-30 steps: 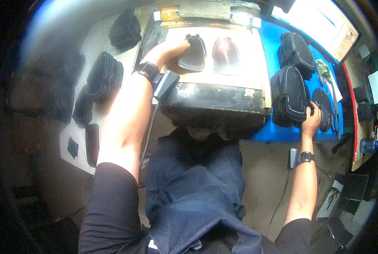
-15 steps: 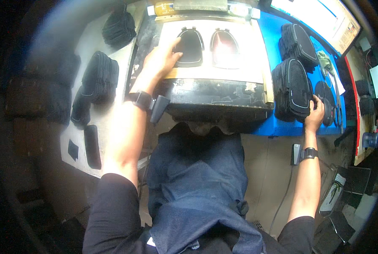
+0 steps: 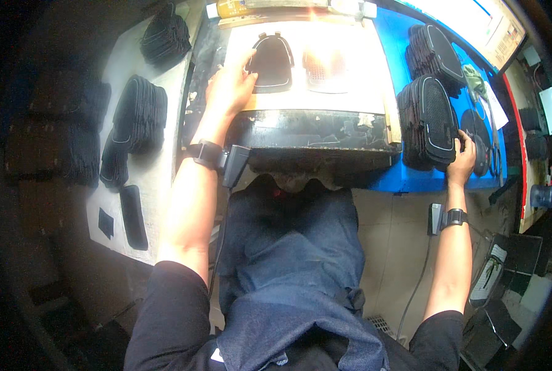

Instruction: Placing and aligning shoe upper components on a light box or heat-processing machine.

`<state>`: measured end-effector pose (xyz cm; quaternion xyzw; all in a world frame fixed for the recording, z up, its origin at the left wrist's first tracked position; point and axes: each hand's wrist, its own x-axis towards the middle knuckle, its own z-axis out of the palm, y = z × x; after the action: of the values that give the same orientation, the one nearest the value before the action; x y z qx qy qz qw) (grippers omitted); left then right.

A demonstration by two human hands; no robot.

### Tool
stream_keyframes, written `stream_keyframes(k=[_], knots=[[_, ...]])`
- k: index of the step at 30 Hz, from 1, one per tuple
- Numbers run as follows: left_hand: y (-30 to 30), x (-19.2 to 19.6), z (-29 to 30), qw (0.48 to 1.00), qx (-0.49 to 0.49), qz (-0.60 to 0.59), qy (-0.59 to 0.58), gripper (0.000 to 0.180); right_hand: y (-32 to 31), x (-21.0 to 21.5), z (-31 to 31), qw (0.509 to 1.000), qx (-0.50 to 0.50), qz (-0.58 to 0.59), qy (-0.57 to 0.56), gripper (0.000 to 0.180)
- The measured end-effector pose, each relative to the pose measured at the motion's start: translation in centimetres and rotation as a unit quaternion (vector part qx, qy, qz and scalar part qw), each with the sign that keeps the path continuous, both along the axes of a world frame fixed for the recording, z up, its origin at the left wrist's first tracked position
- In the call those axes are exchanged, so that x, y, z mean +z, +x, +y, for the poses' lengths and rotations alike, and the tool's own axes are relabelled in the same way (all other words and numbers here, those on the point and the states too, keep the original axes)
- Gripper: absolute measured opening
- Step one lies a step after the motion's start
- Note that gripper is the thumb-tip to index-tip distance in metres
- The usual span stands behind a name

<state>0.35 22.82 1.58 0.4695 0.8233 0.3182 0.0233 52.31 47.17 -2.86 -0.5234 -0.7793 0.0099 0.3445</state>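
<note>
Two rounded black pieces lie side by side on a white board. My left hand (image 3: 229, 86) rests at the near left of the left piece (image 3: 271, 65), thumb and forefinger apart and touching its edge. That piece has a pale curved outline and two small tabs at its far end. Strong glare washes out the right piece (image 3: 326, 69), where a dotted patch shows. On the right, my right hand (image 3: 461, 159) is at the near right corner of a stack of similar black pieces (image 3: 425, 120), its fingers bent and apart. Its fingertips touch the stack's edge or lie just beside it.
Another black stack (image 3: 435, 55) stands farther back on the blue table (image 3: 381, 180), with scissors (image 3: 494, 154) to the right. More stacks (image 3: 141, 114) sit on the pale left-hand table (image 3: 112, 213). A screen (image 3: 474, 25) stands at the far right. Cables hang near both wrists.
The reddish glow on the right piece has become a bright white glare with a dotted patch. The view has shifted slightly; both hands keep nearly the same places beside the pieces.
</note>
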Motion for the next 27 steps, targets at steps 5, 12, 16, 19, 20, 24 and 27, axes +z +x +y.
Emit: stream_keyframes(k=[5,12,16,19,20,24,27], knots=[[0.21,0.32,-0.07,1.000,-0.012,0.001,0.000,0.051,0.30,-0.14,0.20,1.000,0.003,0.009,-0.010,0.028],[0.16,0.30,-0.07,1.000,-0.015,0.011,0.001,0.051,0.29,-0.30,0.39,1.000,0.007,-0.006,0.003,0.028],[0.16,0.25,0.04,1.000,-0.015,0.015,-0.002,0.051,0.37,-0.15,0.25,1.000,0.002,0.000,-0.016,0.029],[0.36,0.37,0.11,1.000,-0.022,0.006,0.005,0.051,0.36,-0.06,0.18,1.000,0.000,-0.003,-0.009,0.029],[0.28,0.39,0.09,1.000,-0.019,0.005,0.000,0.051,0.21,-0.03,0.11,1.000,0.000,-0.006,-0.002,0.030],[0.40,0.62,0.02,1.000,-0.011,0.014,-0.015,0.051,-0.05,0.17,-0.12,1.000,0.001,-0.003,-0.002,0.030],[0.27,0.59,-0.01,1.000,-0.012,0.014,-0.015,0.051,-0.19,0.18,-0.16,1.000,-0.009,-0.010,0.001,0.031]])
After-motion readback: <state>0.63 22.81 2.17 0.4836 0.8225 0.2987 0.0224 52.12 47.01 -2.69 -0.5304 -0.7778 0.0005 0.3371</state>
